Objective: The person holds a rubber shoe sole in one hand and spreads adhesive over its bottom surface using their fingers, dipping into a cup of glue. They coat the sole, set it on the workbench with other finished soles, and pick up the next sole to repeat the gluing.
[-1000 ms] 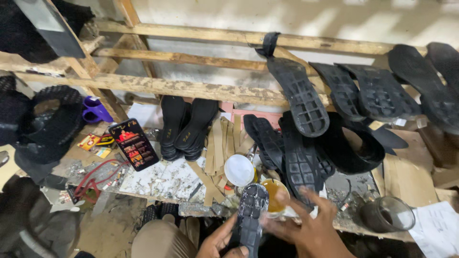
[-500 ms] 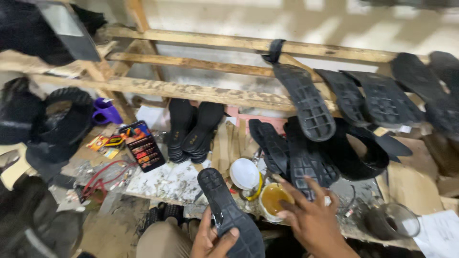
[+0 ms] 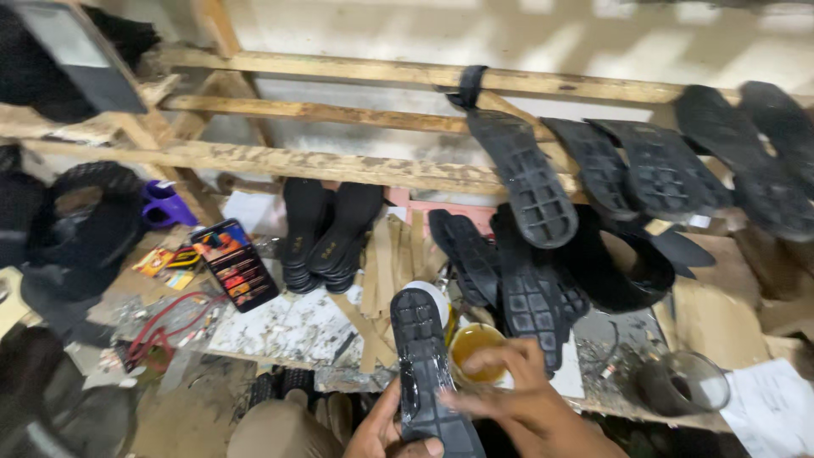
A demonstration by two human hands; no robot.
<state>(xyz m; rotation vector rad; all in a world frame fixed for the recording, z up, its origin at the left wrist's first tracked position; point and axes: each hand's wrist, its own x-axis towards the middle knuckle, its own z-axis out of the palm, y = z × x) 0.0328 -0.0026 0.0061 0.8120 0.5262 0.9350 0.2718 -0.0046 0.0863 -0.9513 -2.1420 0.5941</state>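
Note:
A black rubber shoe sole [image 3: 424, 365] is held tread-up at the bottom middle, its surface shiny and wet. My left hand [image 3: 381, 428] grips it from below at its near end. My right hand [image 3: 517, 399] lies over the sole's right side, fingers reaching across it. Just behind the right hand stands an open tin of yellow-brown glue [image 3: 473, 343] with a white lid [image 3: 437, 297] beside it.
Several black soles [image 3: 526, 182] lean on wooden rails [image 3: 339, 165] at the back and right. A stack of soles [image 3: 326, 233] stands mid-bench. A dark box [image 3: 236, 265], red wire [image 3: 161, 326], a glass jar [image 3: 687, 382] and paper [image 3: 772, 407] lie around.
The sole has been raised and turned from the bench edge, its toe now pointing away. My right hand moved from the glue tin onto the sole's side.

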